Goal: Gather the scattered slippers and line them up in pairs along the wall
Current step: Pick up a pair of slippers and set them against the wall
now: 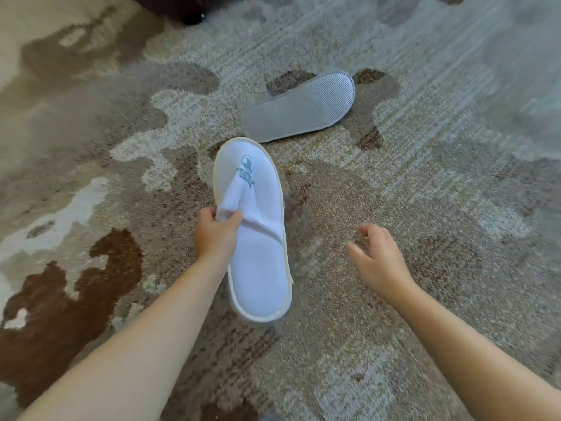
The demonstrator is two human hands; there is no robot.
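A white slipper (258, 268) with a teal logo on its upper hangs a little above the carpet in the middle of the view. My left hand (214, 235) pinches the edge of its upper, which is pulled up into a fold. A second slipper (299, 108) lies upside down just beyond it, showing its grey ribbed sole. My right hand (378, 259) hovers to the right of the held slipper, fingers apart and holding nothing. It looks slightly blurred.
Patterned carpet (425, 183) in beige, grey and brown covers the whole floor. A dark object (182, 10), perhaps furniture, sits at the top edge left of centre. No wall is in sight.
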